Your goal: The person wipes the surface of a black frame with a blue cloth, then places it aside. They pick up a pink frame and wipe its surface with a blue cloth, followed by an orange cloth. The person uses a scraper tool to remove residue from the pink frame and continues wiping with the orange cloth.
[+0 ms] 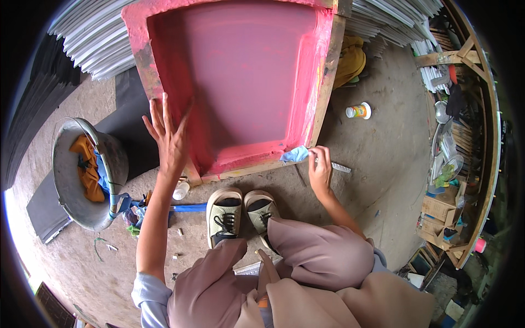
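Note:
A screen-printing frame leans in front of me, its wooden border and mesh smeared with pink ink. My left hand rests on its left side with the fingers spread. At the near right corner my right hand pinches a small light-blue cloth, which touches the frame's pink edge. A pale flat strip shows beside the right hand; whether the hand holds it too I cannot tell.
A metal bucket with orange and blue cloths stands at left. Stacks of white sheets lie behind it. A paper cup lies on the floor at right. A wooden rack with clutter lines the far right. My shoes are below the frame.

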### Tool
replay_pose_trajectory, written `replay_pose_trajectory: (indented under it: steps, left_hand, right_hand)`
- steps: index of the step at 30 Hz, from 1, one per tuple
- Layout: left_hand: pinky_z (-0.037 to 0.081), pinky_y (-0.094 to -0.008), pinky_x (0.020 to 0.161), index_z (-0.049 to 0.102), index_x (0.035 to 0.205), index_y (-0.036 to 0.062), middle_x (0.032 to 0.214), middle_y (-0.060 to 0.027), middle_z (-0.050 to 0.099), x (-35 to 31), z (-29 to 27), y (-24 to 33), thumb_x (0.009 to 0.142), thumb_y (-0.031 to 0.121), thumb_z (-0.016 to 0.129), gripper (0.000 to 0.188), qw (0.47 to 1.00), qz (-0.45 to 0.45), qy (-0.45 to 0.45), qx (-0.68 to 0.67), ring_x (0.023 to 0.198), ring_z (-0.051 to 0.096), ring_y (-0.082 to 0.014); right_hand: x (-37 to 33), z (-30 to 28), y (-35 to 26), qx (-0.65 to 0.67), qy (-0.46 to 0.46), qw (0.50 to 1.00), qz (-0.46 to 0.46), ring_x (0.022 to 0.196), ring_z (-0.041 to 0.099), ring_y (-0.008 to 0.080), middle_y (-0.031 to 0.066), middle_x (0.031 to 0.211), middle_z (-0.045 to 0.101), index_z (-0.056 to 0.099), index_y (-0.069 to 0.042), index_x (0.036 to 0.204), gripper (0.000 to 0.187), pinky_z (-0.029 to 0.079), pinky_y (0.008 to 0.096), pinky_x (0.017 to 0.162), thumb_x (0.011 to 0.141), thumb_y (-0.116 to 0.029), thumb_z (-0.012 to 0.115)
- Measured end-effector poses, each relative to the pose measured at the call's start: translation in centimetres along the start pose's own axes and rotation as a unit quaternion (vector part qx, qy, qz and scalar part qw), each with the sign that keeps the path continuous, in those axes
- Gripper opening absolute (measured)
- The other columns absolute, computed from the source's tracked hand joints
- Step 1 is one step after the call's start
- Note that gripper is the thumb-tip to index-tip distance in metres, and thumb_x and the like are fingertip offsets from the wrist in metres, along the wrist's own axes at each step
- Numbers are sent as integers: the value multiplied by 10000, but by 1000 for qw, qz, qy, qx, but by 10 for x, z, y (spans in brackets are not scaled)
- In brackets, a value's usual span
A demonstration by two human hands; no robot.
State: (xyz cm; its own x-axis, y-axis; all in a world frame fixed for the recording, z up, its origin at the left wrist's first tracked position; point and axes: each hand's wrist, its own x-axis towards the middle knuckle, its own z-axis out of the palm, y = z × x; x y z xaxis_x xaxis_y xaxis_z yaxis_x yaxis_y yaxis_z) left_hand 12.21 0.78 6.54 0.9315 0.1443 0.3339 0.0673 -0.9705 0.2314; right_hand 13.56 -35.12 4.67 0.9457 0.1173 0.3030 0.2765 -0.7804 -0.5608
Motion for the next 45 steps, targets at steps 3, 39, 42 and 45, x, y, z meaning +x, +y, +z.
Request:
replay_pose_trajectory:
  steps: [3, 39, 42, 45]
  left_hand:
    - [58, -604, 1059, 470, 1310, 298, 1493, -136, 107, 2, 1, 1, 721, -70, 528, 697, 1000, 6, 13, -11, 1371, 65, -393]
    - [67, -581, 1073, 434, 1336, 301, 1482, -157, 111, 1, 3, 5, 721, -85, 530, 732, 1000, 13, 19, 6, 1362, 56, -417]
    - [67, -583, 1071, 435, 1335, 299, 1481, -158, 115, 1, 3, 3, 717, -88, 523, 734, 1000, 13, 18, 5, 1361, 58, -419]
    - [63, -585, 1070, 436, 1334, 297, 1481, -159, 116, 3, 3, 6, 708, -92, 521, 742, 1000, 13, 20, -1, 1361, 59, -421]
  right_hand:
    - [5, -6, 26, -226, -124, 965, 45, 700, 606, 296, 130, 759, 596, 592, -41, 819, 170, 471, 382, 618, 848, -208, 600]
    - [4, 15, 38, -73, -145, 987, 19, 690, 595, 371, 191, 781, 608, 595, 7, 865, 141, 468, 420, 580, 867, -122, 539]
    - [4, 7, 54, 38, -171, 984, 35, 633, 591, 290, 151, 711, 583, 556, 21, 851, 124, 462, 366, 565, 887, -91, 518]
    - [6, -2, 70, 203, -63, 955, 205, 574, 538, 127, 50, 640, 546, 526, 1, 791, 203, 433, 291, 533, 933, -141, 491]
